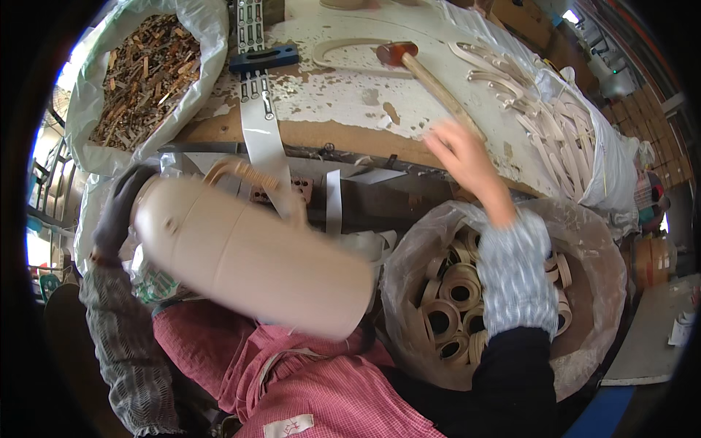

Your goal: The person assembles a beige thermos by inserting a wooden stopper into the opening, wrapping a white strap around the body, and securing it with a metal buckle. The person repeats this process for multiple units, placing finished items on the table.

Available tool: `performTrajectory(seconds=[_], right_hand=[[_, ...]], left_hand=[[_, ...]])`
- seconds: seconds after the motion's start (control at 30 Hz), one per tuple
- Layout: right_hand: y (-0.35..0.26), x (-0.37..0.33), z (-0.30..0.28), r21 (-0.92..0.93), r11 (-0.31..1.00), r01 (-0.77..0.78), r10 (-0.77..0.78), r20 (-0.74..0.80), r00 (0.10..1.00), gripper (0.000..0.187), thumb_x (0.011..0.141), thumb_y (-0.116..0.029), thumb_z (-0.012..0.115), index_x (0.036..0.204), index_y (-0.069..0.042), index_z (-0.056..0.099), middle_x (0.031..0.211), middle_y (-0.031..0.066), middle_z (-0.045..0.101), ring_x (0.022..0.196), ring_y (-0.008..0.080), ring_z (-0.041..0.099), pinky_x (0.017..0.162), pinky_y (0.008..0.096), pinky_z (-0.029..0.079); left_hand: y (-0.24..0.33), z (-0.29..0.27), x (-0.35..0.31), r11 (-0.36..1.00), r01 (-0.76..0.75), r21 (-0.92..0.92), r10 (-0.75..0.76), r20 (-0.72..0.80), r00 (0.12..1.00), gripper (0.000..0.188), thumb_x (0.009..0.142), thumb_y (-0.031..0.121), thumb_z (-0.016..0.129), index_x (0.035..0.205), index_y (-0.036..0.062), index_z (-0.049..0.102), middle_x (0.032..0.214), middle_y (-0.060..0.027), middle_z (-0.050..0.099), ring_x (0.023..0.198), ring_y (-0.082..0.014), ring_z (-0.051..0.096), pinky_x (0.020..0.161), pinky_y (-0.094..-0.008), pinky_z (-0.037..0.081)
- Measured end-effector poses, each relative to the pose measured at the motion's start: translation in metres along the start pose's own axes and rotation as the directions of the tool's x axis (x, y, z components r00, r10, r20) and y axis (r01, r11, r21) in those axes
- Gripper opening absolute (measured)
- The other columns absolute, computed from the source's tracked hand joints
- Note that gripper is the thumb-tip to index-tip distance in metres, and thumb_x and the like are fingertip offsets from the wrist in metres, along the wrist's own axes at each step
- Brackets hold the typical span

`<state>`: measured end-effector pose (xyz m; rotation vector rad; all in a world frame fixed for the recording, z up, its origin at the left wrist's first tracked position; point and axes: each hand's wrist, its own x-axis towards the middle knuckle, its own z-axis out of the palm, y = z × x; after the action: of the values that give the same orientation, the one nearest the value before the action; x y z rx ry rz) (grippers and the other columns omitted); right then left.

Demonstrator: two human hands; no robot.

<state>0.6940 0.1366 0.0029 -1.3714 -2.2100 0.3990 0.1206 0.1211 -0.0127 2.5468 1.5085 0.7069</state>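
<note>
My left hand [120, 212], in a dark glove, grips one end of a beige thermos jug body [255, 255] with a curved side handle [241, 171]. The jug lies tilted across my lap, its wide end toward the lower right, and is smeared by motion. My bare right hand [464, 160] is raised over the worktable's front edge, slightly blurred, fingers partly stretched and nothing visible in them. Close to it is the handle end of a mallet [445, 91] with a reddish-brown head, lying on the table. Below my right forearm sits a plastic-lined container [591, 255] of beige ring-shaped parts [460, 288].
A plastic bag [208, 44] of small brown pieces stands at the far left. Beside it, a white printed strip [261, 131] hangs over the edge of the worn worktable [328, 95] under a blue bar [264, 58]. Loose beige handles [562, 139] lie at the right.
</note>
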Motion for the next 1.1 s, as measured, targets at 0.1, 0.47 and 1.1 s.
performTrajectory(seconds=[0.1, 0.47, 1.1], right_hand=[[0.029, -0.137, 0.002, 0.222, 0.767, -0.602, 0.465, 0.454, 0.760, 0.025, 0.092, -0.024, 0.061, 0.079, -0.003, 0.067, 0.069, 0.0040, 0.067, 0.062, 0.0116, 0.063, 0.058, 0.0309, 0.049], [0.169, -0.358, 0.079, -0.458, 0.580, -0.674, 0.757, -0.003, 0.653, 0.034, 0.077, -0.023, 0.074, 0.106, -0.009, 0.066, 0.098, 0.0161, 0.065, 0.091, 0.0385, 0.062, 0.078, 0.0472, 0.050], [-0.214, -0.085, 0.200, 0.849, 0.513, 0.123, -0.837, 0.464, 0.290, 0.056, 0.089, -0.034, 0.063, 0.135, -0.005, 0.050, 0.124, 0.0121, 0.059, 0.100, 0.0301, 0.056, 0.091, 0.0382, 0.044]], left_hand=[[0.047, -0.004, -0.041, 0.971, 0.238, -0.002, -0.236, 0.122, 0.964, 0.031, 0.089, 0.007, 0.049, 0.118, 0.0002, 0.056, 0.118, -0.0153, 0.058, 0.113, -0.0282, 0.053, 0.100, -0.0355, 0.040], [-0.039, -0.003, -0.252, 0.487, 0.526, -0.697, -0.788, -0.090, 0.610, 0.034, 0.095, 0.015, 0.050, 0.123, -0.0033, 0.056, 0.119, -0.0136, 0.060, 0.109, -0.0240, 0.058, 0.093, -0.0343, 0.045], [0.088, -0.025, -0.447, 0.494, 0.593, -0.635, -0.830, -0.548, 0.104, 0.028, 0.096, 0.020, 0.043, 0.106, -0.0006, 0.060, 0.103, -0.0103, 0.062, 0.094, -0.0195, 0.059, 0.083, -0.0315, 0.047]])
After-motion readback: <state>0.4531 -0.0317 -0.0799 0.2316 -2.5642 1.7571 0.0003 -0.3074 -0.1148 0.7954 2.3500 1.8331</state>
